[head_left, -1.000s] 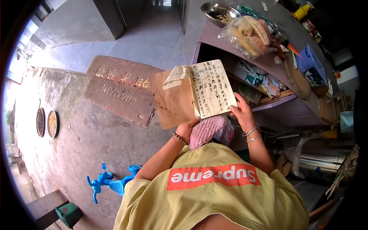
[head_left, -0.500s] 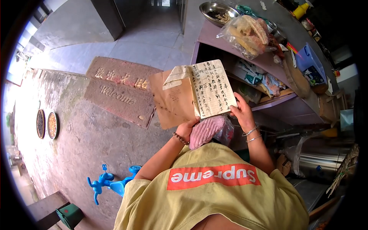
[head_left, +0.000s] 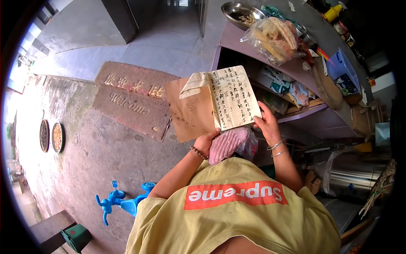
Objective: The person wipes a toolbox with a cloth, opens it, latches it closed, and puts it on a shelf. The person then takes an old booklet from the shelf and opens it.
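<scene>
An open booklet (head_left: pixel 234 97) with a brown paper cover and handwritten characters on its right page is held up in front of me. My left hand (head_left: pixel 206 142), with a beaded bracelet at the wrist, pinches its lower edge near the spine. At the lower right corner of the page, my right hand (head_left: pixel 267 122) grips the paper between thumb and fingers; two silver bangles circle that wrist. A pink ribbed cloth item (head_left: pixel 228 146) lies just below the booklet, beside my left hand.
Welcome mats (head_left: pixel 129 108) lie on the floor, with a blue ride-on toy (head_left: pixel 127 203) nearer me. At the right stands a purple cabinet (head_left: pixel 321 122) under a bag of food (head_left: pixel 275 40) and a metal bowl (head_left: pixel 237 12). Two round trays (head_left: pixel 58 137) are far left.
</scene>
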Motion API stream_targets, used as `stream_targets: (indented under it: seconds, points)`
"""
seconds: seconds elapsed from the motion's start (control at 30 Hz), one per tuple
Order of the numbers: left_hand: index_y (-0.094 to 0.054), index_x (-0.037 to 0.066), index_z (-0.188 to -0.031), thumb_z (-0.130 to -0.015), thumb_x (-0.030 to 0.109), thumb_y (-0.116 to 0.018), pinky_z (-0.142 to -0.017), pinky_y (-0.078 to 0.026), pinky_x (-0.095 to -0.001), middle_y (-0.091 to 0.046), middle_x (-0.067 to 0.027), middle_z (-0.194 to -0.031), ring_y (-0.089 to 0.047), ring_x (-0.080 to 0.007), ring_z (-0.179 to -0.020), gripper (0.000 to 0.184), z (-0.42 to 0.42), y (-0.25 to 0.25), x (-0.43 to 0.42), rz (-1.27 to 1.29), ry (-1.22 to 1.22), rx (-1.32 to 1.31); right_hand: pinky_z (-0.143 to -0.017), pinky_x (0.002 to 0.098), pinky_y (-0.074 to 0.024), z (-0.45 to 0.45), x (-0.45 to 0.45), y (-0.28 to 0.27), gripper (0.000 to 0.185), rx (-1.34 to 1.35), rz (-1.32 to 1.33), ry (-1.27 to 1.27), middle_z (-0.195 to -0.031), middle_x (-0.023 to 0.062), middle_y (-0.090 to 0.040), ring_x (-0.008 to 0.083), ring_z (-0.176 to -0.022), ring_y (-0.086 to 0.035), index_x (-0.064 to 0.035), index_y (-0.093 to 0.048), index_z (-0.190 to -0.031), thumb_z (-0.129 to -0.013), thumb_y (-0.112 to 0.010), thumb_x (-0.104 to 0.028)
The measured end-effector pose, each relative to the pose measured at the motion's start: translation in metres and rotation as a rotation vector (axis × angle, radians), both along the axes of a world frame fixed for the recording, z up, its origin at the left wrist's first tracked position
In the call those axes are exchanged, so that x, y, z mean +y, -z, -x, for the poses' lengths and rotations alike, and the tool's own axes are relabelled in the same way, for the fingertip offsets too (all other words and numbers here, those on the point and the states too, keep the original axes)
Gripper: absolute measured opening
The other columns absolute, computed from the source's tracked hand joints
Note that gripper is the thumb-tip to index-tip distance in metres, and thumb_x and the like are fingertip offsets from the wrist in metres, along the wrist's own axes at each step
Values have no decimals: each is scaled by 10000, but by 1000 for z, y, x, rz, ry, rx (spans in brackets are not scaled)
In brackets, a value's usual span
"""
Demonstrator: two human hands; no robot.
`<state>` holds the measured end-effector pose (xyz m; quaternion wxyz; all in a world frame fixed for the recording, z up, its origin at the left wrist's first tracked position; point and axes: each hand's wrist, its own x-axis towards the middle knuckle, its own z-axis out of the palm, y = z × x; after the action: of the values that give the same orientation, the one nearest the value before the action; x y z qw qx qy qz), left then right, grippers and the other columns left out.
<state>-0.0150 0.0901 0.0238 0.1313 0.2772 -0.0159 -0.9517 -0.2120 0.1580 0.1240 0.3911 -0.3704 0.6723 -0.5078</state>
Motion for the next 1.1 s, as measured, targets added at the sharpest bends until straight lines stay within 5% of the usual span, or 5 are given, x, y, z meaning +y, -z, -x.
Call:
stream_targets:
  seconds: [1.1]
  points:
    - [-432,-64,-1095,-845,148,-453,-874,-398,-366,-509,-170,-1078,-514,-262,-966,327,-1,-16,-6,-24,-47,-29,-605,182,-414,1,-10,1,462,-22,-27,-14,-877,26,-558,51,-719,-500,-60,-342,-1217,-790,-518,-42]
